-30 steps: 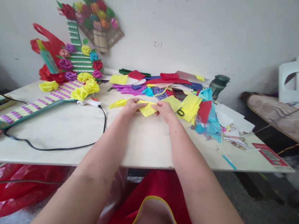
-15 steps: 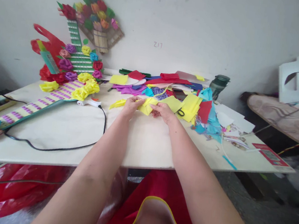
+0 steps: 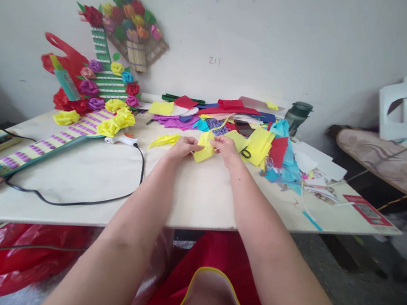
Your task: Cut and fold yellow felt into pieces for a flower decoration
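Observation:
Between my hands, a little above the white table (image 3: pixel 198 196), is a piece of yellow crepe paper (image 3: pixel 204 148). My left hand (image 3: pixel 183 148) pinches its left edge between thumb and fingers. On the other side, my right hand (image 3: pixel 225 149) grips the upper right edge with the fingertips. Just left of my left hand lies a bundle of folded yellow paper (image 3: pixel 165 141). Flat yellow sheets (image 3: pixel 259 146) and the black handle of scissors (image 3: pixel 246 153) are close to the right of my right hand.
Coloured paper and string (image 3: pixel 216 126) are heaped at the back. A dark green bottle (image 3: pixel 299 117) stands behind blue scraps (image 3: pixel 286 167). On the left are a flower-decorated strip model (image 3: pixel 49 141), a white glue gun (image 3: pixel 121 139) and its black cord (image 3: pixel 82 204).
The yellow paper has turned and now hangs lower, with a corner pointing down. My left hand has shifted slightly right and away from the yellow bundle, which now shows fully.

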Motion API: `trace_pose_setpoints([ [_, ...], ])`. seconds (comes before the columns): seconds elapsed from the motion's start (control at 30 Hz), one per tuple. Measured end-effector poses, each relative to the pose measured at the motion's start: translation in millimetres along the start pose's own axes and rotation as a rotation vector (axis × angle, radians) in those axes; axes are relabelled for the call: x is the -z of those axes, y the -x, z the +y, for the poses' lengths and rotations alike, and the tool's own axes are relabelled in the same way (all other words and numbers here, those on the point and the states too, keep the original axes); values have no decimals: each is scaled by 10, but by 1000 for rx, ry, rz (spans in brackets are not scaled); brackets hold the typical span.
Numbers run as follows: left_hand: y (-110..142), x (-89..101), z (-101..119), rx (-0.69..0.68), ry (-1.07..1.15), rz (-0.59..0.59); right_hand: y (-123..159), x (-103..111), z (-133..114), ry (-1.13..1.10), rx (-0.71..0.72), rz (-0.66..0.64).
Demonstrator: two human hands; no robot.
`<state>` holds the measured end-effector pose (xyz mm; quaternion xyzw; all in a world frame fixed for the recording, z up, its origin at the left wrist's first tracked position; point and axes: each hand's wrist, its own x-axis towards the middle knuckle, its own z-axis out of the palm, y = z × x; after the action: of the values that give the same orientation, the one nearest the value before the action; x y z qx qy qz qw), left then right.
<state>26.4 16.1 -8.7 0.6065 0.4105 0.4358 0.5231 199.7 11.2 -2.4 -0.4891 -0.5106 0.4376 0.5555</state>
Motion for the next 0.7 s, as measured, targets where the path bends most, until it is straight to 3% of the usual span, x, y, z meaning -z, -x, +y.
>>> trace_pose_setpoints([
  [0.17, -1, 8, 1, -34, 52, 50, -47, 41, 33, -78, 9, 69],
  [0.37, -34, -3, -47, -58, 185, 113, -3, -20, 49, -84, -46, -95],
  [0.57, -24, -30, -42, -47, 184, 85, -16, -71, 82, -78, -27, -83],
  [0.7, -22, -25, -31, -41, 192, 73, -18, -33, 72, -97, -4, -170],
])
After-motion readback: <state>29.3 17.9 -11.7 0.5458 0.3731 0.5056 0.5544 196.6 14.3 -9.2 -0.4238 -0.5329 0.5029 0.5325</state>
